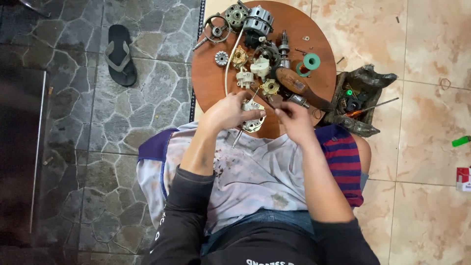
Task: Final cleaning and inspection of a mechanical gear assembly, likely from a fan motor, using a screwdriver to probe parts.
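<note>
My left hand (226, 112) grips a small white motor part with metal laminations (253, 122) at the near edge of a round wooden table (206, 78). My right hand (293, 119) is closed around a thin tool (265, 101) whose tip points at that part. Just beyond my hands lie white and brass-coloured motor pieces (260, 66), a toothed wheel (222, 58), a metal ring housing (217, 27) and a grey motor body (258, 20). A white wire (229, 64) runs across the tabletop.
A green spool (311, 61) and a brown-handled tool (297, 84) lie on the table's right side. A dark tool tray (364, 78) sits on the tiled floor to the right. A black sandal (120, 54) lies on stone paving at left. A green lighter (460, 141) is far right.
</note>
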